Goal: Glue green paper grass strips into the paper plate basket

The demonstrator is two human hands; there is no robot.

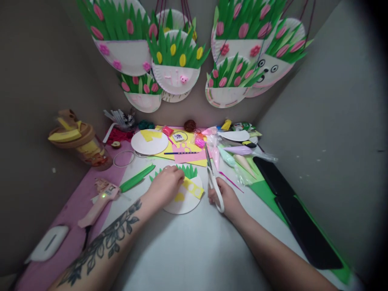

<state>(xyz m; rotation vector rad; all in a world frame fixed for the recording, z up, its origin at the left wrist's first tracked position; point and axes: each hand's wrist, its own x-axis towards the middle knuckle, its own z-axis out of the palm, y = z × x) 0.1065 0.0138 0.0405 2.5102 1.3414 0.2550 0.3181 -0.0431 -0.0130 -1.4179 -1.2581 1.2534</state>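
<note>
A round white paper plate [182, 206] lies on the table before me, with green paper grass [190, 171] along its far edge. My left hand [169, 182] is over the plate, fingers closed at the upper end of a yellow paper strip [194, 188] with round holes cut in it. My fingertips are partly hidden. A small yellow cut-out [179, 197] rests on the plate below the strip. In my right hand [226, 196] is a pair of white-handled scissors [216, 188], held just right of the plate with the blades pointing away from me.
To the left are a pink glue gun [101, 202], green paper strips [138, 178], a white case [50, 242] and a brown-and-yellow cup [87, 141]. Another white plate [149, 142], pink paper [184, 155] and clay bags [228, 157] lie behind. Black devices [306, 226] sit right; decorated plates [176, 76] hang above.
</note>
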